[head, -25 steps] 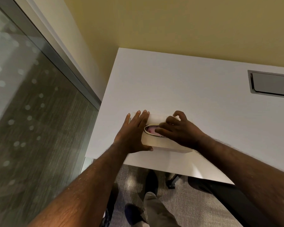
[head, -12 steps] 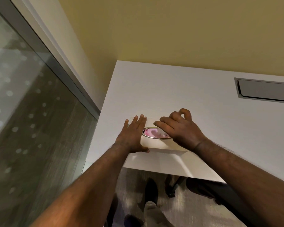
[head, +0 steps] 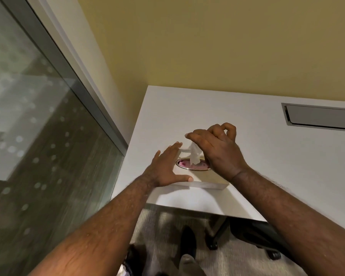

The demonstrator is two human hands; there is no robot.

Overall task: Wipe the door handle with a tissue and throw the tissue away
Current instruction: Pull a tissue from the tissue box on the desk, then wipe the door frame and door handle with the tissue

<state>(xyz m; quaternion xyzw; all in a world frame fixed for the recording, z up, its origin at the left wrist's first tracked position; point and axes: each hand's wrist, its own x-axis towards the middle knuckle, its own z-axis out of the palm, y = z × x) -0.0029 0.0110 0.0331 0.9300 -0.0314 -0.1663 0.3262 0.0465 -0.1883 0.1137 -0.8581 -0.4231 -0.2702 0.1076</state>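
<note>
On the white surface (head: 267, 156), near its left front corner, sits a white tissue box (head: 205, 181). The left hand (head: 167, 166) lies flat and spread on the box's left end, holding nothing. The right hand (head: 217, 148) hovers above the oval opening, fingers pinched on a white tissue (head: 194, 154) that hangs below them, its lower end at the opening.
</note>
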